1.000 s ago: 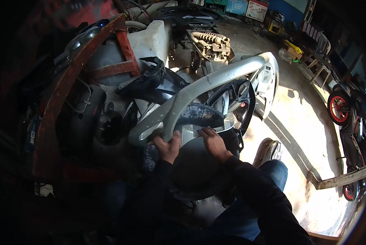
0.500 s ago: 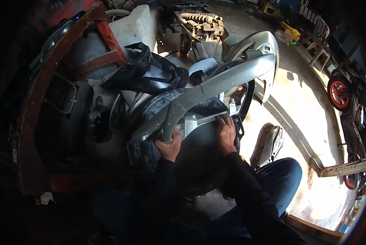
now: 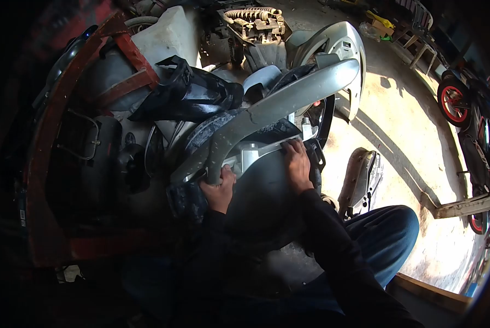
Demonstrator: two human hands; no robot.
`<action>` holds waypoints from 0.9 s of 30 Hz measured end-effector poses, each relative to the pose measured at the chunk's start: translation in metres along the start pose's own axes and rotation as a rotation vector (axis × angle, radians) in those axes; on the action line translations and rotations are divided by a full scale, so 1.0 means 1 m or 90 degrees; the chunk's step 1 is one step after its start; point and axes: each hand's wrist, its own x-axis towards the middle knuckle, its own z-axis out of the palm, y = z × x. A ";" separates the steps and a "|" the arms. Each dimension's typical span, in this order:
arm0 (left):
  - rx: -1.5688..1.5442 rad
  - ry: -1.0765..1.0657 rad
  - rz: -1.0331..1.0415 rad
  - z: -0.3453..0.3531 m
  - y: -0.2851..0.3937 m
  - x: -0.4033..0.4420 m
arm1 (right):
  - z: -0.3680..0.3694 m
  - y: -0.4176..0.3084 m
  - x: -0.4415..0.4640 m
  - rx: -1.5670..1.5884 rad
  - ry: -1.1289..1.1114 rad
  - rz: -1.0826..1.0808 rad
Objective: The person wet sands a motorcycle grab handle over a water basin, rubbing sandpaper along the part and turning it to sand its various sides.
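Note:
In the head view, my left hand (image 3: 219, 188) is closed around the lower end of a long, curved silver motorcycle body panel (image 3: 283, 94). My right hand (image 3: 297, 164) lies to the right, fingers curled over the upper edge of a large dark rounded panel (image 3: 258, 191). A silver strip (image 3: 250, 154) with raised square mounts runs along that edge, between my hands. My right fingertips are partly hidden behind it. The silver panel slants up and away to the right, above the dark part.
Black plastic fairings (image 3: 193, 93) pile up behind, inside a red metal frame (image 3: 51, 147). A pale silver fairing (image 3: 350, 46) stands at the back. On the sunlit floor lies a lamp-like part (image 3: 361, 180). A red-rimmed motorcycle wheel (image 3: 453, 102) and a wooden beam (image 3: 463, 206) are on the right.
The view has shifted, so the parts and both hands appear slightly higher and further left. Both hands keep their places on the panels.

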 end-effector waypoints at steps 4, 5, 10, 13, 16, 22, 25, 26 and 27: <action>-0.004 0.016 -0.016 -0.001 -0.007 0.003 | 0.025 -0.038 -0.014 -0.003 -0.063 -0.138; -0.010 0.010 -0.010 -0.002 -0.006 0.005 | 0.018 -0.028 -0.011 -0.003 -0.064 -0.133; -0.012 0.007 -0.030 0.002 0.005 -0.003 | 0.015 -0.027 -0.011 0.039 -0.037 -0.070; 0.003 -0.004 -0.023 -0.001 0.003 0.001 | 0.008 -0.029 -0.011 0.025 -0.024 -0.170; -0.004 -0.001 -0.021 0.001 0.007 -0.001 | 0.005 0.001 0.000 -0.030 0.018 0.019; 0.018 -0.013 -0.024 -0.002 0.003 0.000 | 0.002 -0.003 0.002 0.023 -0.024 0.018; 0.004 -0.012 -0.020 0.001 0.005 0.002 | 0.017 -0.038 -0.013 0.056 -0.031 -0.128; 0.009 -0.025 0.000 -0.004 0.001 0.005 | 0.008 -0.034 -0.010 0.083 -0.045 -0.096; 0.009 -0.026 0.000 -0.003 0.001 0.003 | -0.001 -0.022 -0.005 0.112 -0.059 -0.066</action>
